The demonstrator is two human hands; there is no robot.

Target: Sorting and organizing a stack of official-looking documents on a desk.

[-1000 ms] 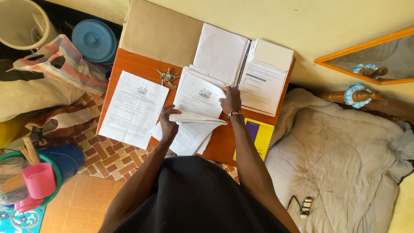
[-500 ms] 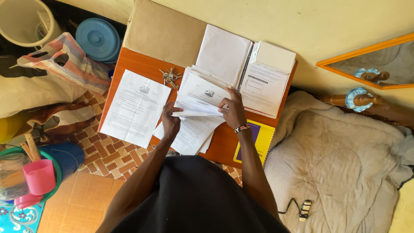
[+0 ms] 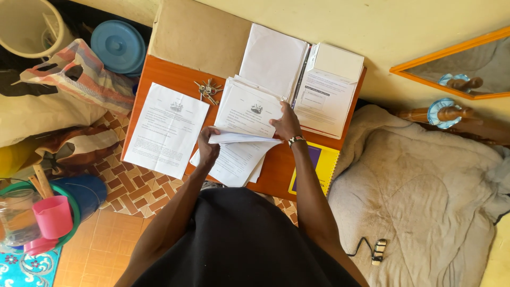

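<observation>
My left hand [image 3: 207, 147] grips the left edge of a thin sheaf of white printed papers [image 3: 241, 139], lifted off a lower stack [image 3: 236, 162] on the orange table [image 3: 170, 78]. My right hand [image 3: 287, 123], with a beaded band at the wrist, rests its fingers on the right side of the upper printed sheet [image 3: 248, 109]. A single printed page [image 3: 167, 127] lies apart at the left, overhanging the table's front edge. A bunch of keys [image 3: 206, 91] lies between that page and the stack.
An open white binder [image 3: 324, 87] and a brown envelope [image 3: 199, 38] lie at the table's back. A yellow notebook [image 3: 321, 167] sits at the right front corner. A beige blanket [image 3: 425, 202] lies to the right; bags, a blue lid and plastic tubs crowd the left.
My right hand moved from the lifted sheaf's right edge back up onto the upper sheet. The lifted papers dropped a little lower in my left hand.
</observation>
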